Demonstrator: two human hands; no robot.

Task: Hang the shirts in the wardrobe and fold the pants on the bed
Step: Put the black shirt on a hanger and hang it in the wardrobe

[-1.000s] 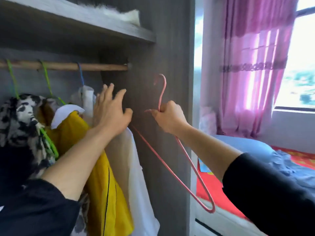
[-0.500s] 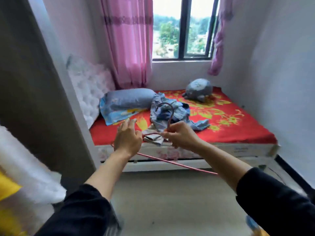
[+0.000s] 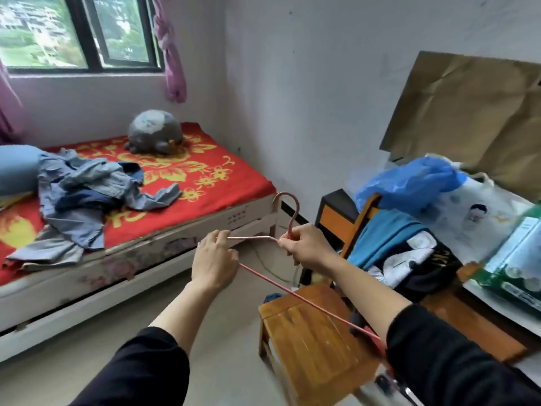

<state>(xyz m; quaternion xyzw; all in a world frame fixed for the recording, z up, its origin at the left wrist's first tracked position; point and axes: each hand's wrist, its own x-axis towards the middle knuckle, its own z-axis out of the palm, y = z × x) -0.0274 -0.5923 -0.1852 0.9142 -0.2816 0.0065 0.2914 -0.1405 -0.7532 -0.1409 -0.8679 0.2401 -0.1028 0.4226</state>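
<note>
Right hand (image 3: 304, 247) is clamped round the neck of the pink hanger (image 3: 292, 293), just under its upright hook. Left hand (image 3: 215, 259) pinches the upper wire a little way along, fingers curled on it. The lower bar runs down to the right, across the chair (image 3: 310, 326) and behind the right sleeve. Nothing hangs on it.

The clothes to sort lie in a blue-grey heap (image 3: 87, 194) on the bed (image 3: 146, 259), near its front edge and well apart from the hands. I cannot tell from here which pieces are shirts and which pants. A teal, black and white garment (image 3: 395, 253) is draped over the chair back, just beside the right forearm; it looks like a shirt. The wardrobe is out of view.

The step in hand, as I judge it, is dressing the hanger. Hold the neck with the right hand alone, leaving the hook free. Use the left to lift one shirt by its collar, clear of the rest so nothing trails. Feed one wire shoulder in through the neck opening, then the other, and seat the seams on the ends so it hangs level. Thin wire sheds cloth easily, so fasten a top button if there is one.
</note>
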